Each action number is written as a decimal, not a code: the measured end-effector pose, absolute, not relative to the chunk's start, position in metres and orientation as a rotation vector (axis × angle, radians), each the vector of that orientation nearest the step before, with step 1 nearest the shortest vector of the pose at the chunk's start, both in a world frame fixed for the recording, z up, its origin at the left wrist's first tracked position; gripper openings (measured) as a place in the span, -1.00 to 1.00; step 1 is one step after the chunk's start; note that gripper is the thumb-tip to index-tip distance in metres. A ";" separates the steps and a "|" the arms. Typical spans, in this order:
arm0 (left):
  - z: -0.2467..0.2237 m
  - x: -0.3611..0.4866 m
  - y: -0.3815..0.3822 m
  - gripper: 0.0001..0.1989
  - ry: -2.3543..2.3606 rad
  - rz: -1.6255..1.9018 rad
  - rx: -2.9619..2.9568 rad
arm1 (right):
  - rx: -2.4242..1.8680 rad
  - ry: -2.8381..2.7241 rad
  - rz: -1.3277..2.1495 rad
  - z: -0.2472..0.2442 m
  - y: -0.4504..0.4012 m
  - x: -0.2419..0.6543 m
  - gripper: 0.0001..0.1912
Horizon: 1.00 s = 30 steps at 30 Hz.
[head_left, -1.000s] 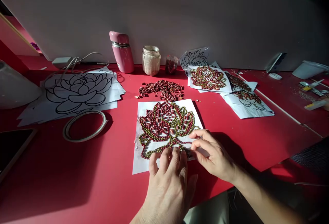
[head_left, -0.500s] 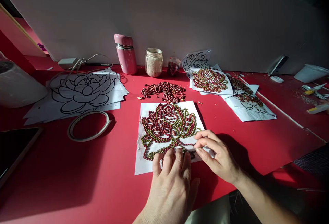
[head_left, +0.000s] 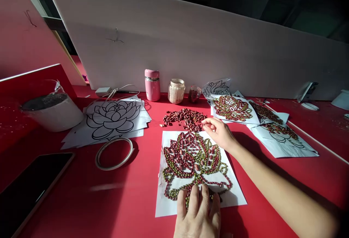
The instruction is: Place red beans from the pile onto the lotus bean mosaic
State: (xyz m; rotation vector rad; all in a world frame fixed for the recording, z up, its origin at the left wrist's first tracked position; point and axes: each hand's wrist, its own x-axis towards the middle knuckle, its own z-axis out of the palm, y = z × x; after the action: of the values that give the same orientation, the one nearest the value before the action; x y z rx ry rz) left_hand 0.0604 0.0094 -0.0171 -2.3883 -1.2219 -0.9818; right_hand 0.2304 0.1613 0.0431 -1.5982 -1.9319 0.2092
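A white sheet lies on the red table, bearing a lotus picture made of red and green beans. My left hand rests on its lower edge, fingers spread and flat over the bottom of the bean pattern. Beyond the sheet is a loose pile of red beans. At the pile's right edge is my right hand, thumb and fingertips pinched together; whatever lies between them is too small to make out.
Behind the pile stand a pink flask, a jar and a small bean cup. Lotus printouts, a tape roll, a white pot and a tablet are left; bean pictures lie right.
My right hand has moved from the right side of the sheet up to the bean pile. My left hand stays on the sheet. The camera view has shifted, showing more of the background.
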 end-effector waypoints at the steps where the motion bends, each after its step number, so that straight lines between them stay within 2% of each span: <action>1: -0.019 0.061 0.009 -0.69 -1.226 -0.992 -2.370 | -1.647 -1.929 0.180 0.041 0.176 0.229 -0.87; 3: -0.024 0.063 0.010 -0.76 -1.254 -1.027 -2.320 | -1.710 -1.944 0.140 0.038 0.200 0.225 -0.90; 12: -0.026 0.070 0.010 -0.78 -1.279 -1.174 -2.243 | -1.830 -2.029 0.094 0.031 0.223 0.210 -0.86; 16: -0.022 0.066 0.010 -0.81 -1.263 -1.123 -2.283 | -1.787 -1.979 0.118 0.032 0.224 0.218 -0.85; 18: -0.017 0.062 0.011 -0.77 -1.226 -1.067 -2.351 | -1.745 -1.950 0.158 0.034 0.220 0.224 -0.85; 21: -0.007 0.058 0.009 -0.62 -1.201 -1.047 -2.434 | -1.667 -1.928 0.254 0.037 0.198 0.232 -0.86; 27: 0.009 0.053 0.000 -0.65 -1.304 -0.969 -2.614 | -1.394 -1.969 0.465 0.041 0.100 0.233 -0.85; 30: 0.013 0.053 -0.003 -0.69 -1.357 -0.954 -2.644 | -1.298 -1.999 0.451 0.042 0.053 0.229 -0.87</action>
State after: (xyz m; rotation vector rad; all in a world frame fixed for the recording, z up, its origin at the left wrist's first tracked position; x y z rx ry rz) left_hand 0.0531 -0.0029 0.0127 -2.6438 -1.3575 -0.9539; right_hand 0.2286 0.0525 0.0422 -1.2976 -1.9992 0.4513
